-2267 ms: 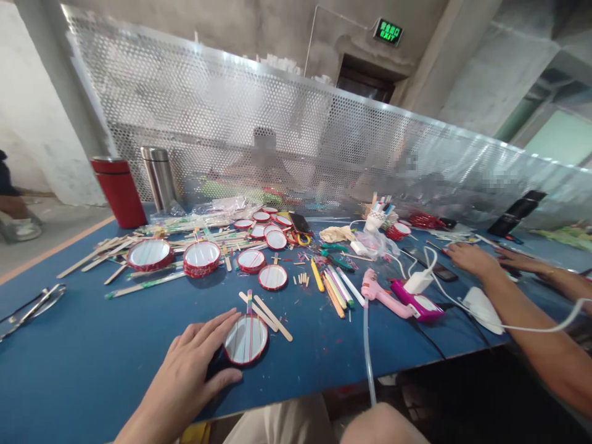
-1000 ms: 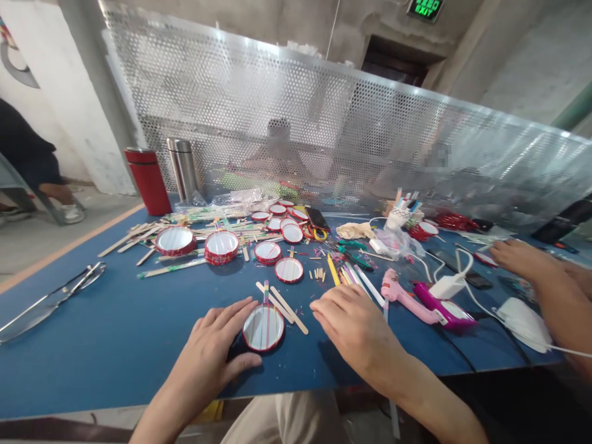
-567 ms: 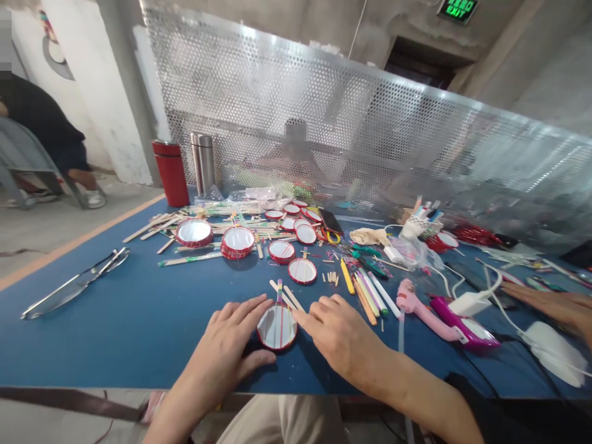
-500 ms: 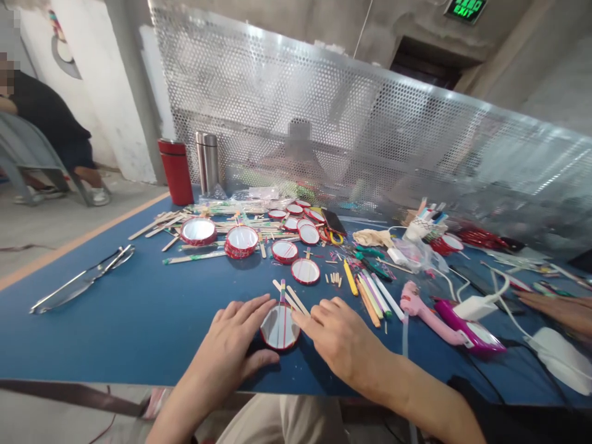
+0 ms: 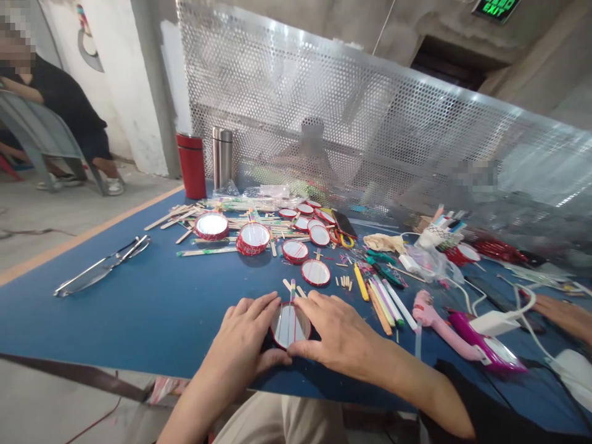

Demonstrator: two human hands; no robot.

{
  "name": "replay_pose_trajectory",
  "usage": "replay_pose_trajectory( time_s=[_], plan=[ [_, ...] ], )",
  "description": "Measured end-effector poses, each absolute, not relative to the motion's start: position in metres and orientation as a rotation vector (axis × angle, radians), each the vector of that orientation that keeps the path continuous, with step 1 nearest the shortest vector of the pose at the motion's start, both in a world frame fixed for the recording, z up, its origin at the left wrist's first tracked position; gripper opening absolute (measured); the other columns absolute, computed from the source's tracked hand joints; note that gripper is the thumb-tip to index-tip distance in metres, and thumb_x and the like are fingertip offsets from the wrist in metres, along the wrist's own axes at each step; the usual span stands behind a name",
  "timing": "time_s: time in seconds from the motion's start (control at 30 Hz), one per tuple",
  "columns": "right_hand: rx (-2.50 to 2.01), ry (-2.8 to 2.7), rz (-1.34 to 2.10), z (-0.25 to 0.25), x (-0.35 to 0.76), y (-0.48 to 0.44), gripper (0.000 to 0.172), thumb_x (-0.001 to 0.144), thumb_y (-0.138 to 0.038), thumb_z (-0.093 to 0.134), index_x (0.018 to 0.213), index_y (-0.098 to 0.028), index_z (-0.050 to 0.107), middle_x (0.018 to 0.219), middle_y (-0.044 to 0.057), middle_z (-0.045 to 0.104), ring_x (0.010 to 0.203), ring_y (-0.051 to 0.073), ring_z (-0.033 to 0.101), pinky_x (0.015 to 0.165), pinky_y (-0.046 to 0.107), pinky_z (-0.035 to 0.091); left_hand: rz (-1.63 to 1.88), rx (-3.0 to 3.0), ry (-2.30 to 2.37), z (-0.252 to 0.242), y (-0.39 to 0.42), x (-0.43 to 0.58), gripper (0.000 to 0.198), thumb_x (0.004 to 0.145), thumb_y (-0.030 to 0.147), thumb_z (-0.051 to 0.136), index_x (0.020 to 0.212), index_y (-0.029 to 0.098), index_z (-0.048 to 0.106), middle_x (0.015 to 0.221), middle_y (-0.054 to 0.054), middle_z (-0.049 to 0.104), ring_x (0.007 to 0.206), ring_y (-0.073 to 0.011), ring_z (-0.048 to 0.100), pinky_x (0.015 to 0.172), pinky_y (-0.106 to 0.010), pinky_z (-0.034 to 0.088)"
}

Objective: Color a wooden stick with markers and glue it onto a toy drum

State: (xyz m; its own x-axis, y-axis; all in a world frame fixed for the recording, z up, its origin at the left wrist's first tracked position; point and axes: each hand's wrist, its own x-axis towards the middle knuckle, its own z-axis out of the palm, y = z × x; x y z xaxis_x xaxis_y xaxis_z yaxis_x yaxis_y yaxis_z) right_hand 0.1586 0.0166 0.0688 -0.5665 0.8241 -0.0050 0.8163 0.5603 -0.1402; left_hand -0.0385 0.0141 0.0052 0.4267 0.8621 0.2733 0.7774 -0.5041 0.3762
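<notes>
A small round disc (image 5: 283, 325) with a red rim and a pale, shiny face lies on the blue table near the front edge. A narrow stick with a purple and green end (image 5: 293, 290) lies along the disc's face and sticks out past its far rim. My left hand (image 5: 247, 333) curves round the left side, fingertips at the far rim and thumb at the near rim. My right hand (image 5: 335, 327) grips the right side in the same way, its thumb near the left thumb. Plain wooden sticks (image 5: 287, 284) show just beyond the fingers.
Several red-rimmed discs (image 5: 316, 272) and wooden sticks (image 5: 166, 217) lie farther back. Markers (image 5: 393, 302), a pink glue gun (image 5: 444, 327) and cables are at right, with another person's hand (image 5: 562, 314). Glasses (image 5: 104, 268) lie left. Flasks (image 5: 191, 166) stand before a perforated metal screen (image 5: 277, 80).
My right hand has gone from pointing at the disc's upper right to closing round its right side, thumb at the near rim. The left hand keeps its hold. The camera view has shifted slightly.
</notes>
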Motion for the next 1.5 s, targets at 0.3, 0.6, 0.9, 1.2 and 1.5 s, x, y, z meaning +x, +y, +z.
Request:
replay_pose_trajectory(
  time_s=[0.3, 0.6, 0.9, 1.2, 1.5],
  plan=[
    [-1.465, -2.847, 0.188, 0.078, 0.152, 0.022, 0.042, 0.08, -0.047, 0.061, 0.108, -0.016, 0.057, 0.106, 0.01, 0.058, 0.097, 0.026, 0.055, 0.082, 0.038, 0.043, 0.565, 2.495, 1.442, 0.011, 0.016, -0.038, 0.056, 0.075, 0.045, 0.067, 0.125, 0.024, 0.053, 0.134, -0.009, 0.052, 0.108, -0.0277, 0.052, 0.087, -0.042, 0.044],
    [-1.425, -2.919, 0.183, 0.079, 0.15, 0.024, 0.045, 0.081, -0.046, 0.061, 0.112, -0.013, 0.055, 0.11, 0.012, 0.058, 0.103, 0.028, 0.054, 0.086, 0.042, 0.042, 0.604, 2.431, 1.461, 0.009, 0.017, -0.038, 0.054, 0.073, 0.038, 0.071, 0.123, 0.026, 0.055, 0.134, -0.007, 0.053, 0.108, -0.0266, 0.052, 0.091, -0.042, 0.043],
    [-1.406, -2.938, 0.179, 0.081, 0.15, 0.023, 0.042, 0.08, -0.046, 0.062, 0.106, -0.013, 0.055, 0.104, 0.009, 0.059, 0.098, 0.026, 0.056, 0.082, 0.037, 0.042, 0.634, 2.424, 1.445, 0.01, 0.017, -0.038, 0.05, 0.074, 0.038, 0.069, 0.121, 0.026, 0.057, 0.133, -0.008, 0.053, 0.107, -0.0265, 0.053, 0.091, -0.043, 0.043],
    [-1.4, -2.941, 0.173, 0.081, 0.15, 0.026, 0.039, 0.08, -0.047, 0.063, 0.1, -0.015, 0.055, 0.101, 0.008, 0.059, 0.093, 0.024, 0.056, 0.077, 0.033, 0.04, 0.633, 2.445, 1.44, 0.009, 0.017, -0.039, 0.051, 0.074, 0.039, 0.069, 0.121, 0.025, 0.057, 0.132, -0.008, 0.053, 0.106, -0.0268, 0.053, 0.09, -0.043, 0.043],
    [-1.321, -2.943, 0.111, 0.076, 0.152, 0.027, 0.04, 0.079, -0.049, 0.064, 0.097, -0.015, 0.056, 0.099, 0.007, 0.059, 0.092, 0.023, 0.056, 0.074, 0.033, 0.04, 0.635, 2.43, 1.444, 0.009, 0.018, -0.038, 0.052, 0.074, 0.041, 0.069, 0.121, 0.025, 0.057, 0.133, -0.008, 0.053, 0.107, -0.0269, 0.053, 0.091, -0.042, 0.043]
  ],
)
